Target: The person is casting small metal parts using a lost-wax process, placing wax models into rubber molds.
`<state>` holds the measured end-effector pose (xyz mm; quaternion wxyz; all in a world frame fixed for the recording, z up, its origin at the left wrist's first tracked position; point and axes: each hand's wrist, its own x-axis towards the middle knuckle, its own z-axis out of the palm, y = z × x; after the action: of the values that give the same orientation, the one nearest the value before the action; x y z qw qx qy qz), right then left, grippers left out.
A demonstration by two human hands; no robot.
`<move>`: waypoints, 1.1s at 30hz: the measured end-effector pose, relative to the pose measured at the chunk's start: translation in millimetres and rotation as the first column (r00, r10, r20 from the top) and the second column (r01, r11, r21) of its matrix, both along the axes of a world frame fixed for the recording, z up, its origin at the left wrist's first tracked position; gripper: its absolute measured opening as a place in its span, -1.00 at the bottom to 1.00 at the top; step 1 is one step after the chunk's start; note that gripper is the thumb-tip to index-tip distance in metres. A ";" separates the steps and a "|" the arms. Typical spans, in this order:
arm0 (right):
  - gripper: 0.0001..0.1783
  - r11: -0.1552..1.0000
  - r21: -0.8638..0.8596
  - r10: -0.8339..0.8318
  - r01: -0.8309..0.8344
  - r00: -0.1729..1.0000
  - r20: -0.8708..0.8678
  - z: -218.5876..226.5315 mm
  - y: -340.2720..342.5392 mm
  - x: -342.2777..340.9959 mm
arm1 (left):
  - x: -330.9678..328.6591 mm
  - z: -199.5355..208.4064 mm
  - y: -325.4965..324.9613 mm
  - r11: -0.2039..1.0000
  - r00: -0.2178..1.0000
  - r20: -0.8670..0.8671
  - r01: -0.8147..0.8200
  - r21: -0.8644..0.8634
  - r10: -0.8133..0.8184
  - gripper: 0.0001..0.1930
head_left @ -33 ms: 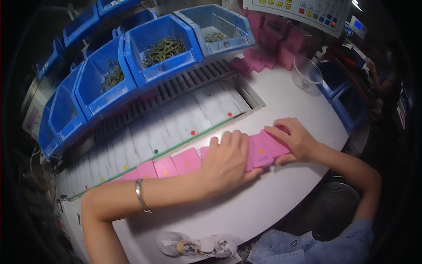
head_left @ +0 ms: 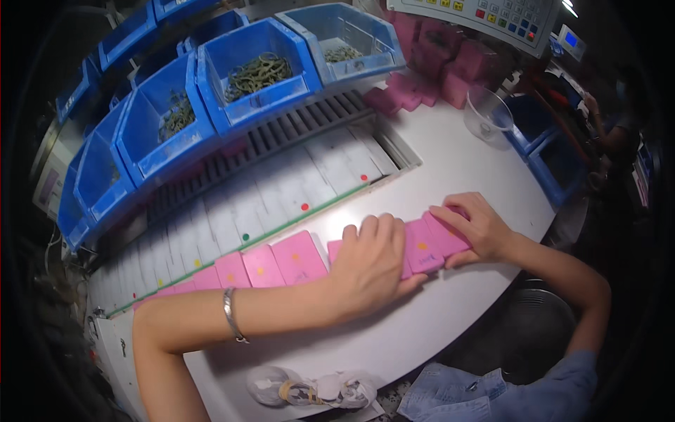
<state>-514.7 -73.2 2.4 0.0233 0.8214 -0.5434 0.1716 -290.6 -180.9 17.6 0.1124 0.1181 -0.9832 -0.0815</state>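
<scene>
A row of flat pink blocks (head_left: 261, 268) runs along the white table, several with small yellow dots and some with handwriting. My left hand (head_left: 370, 259) is closed over blocks near the row's right part, fingers on the far side and thumb along the near edge. It hides most of what it grips. My right hand (head_left: 481, 228) clasps the pink block at the right end (head_left: 448, 234), with thumb and fingers around its end. Between the hands, another pink block (head_left: 423, 246) lies against its neighbours. Left of my left hand a narrow gap separates the held group from the other blocks.
Blue bins (head_left: 261, 116) with olive-green curled pieces stand above a slatted grille (head_left: 309, 121). White panels with coloured dots (head_left: 281, 184) lie behind the row. A clear cup (head_left: 490, 116), stacked pink blocks (head_left: 467, 70) and a keypad panel (head_left: 492, 21) sit at the back right. A wrapped bundle (head_left: 309, 389) lies nearest me.
Both hands have shifted slightly right with the blocks they hold. The gap to the blocks on the left has widened, baring more of the neighbouring block.
</scene>
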 end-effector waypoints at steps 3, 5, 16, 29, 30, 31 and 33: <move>-0.14 1.000 0.004 -0.031 0.031 0.998 -0.048 0.6 33.1 0.7 | -4.0 -7.3 30.9 0.998 1.000 0.013 0.003 0.055 -0.004 -0.25; -0.18 1.000 0.006 0.013 -0.013 1.000 -0.025 1.6 36.7 2.3 | 1.1 -4.8 43.7 0.997 0.993 0.112 -0.030 0.065 0.023 -0.23; -0.50 0.960 -0.003 -0.256 0.281 0.880 0.401 -7.4 -91.1 -22.8 | 24.0 -9.9 48.3 0.995 0.999 0.034 -0.005 0.095 0.001 -0.21; 0.17 0.645 0.285 -0.705 0.709 0.696 -0.135 -12.2 -257.5 -88.5 | 20.0 -11.1 45.9 0.985 0.999 0.022 0.032 0.172 -0.037 -0.28; 0.17 0.638 0.273 -0.710 0.720 0.688 -0.154 -14.6 -258.3 -83.3 | 20.4 -11.1 44.8 0.987 0.999 0.019 0.026 0.159 -0.029 -0.28; 0.17 0.631 0.261 -0.714 0.730 0.679 -0.173 -16.1 -257.7 -81.4 | 20.4 -11.3 43.7 0.987 0.999 0.014 0.032 0.160 -0.034 -0.28; 0.17 0.639 0.254 -0.718 0.727 0.681 -0.142 -16.0 -253.4 -83.4 | 20.7 -11.5 42.1 0.982 0.999 0.005 0.036 0.184 -0.037 -0.28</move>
<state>-598.1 -326.6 -13.7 -0.0231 0.5323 -0.8444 0.0549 -269.9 -138.8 6.1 0.0955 0.1104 -0.9739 -0.1737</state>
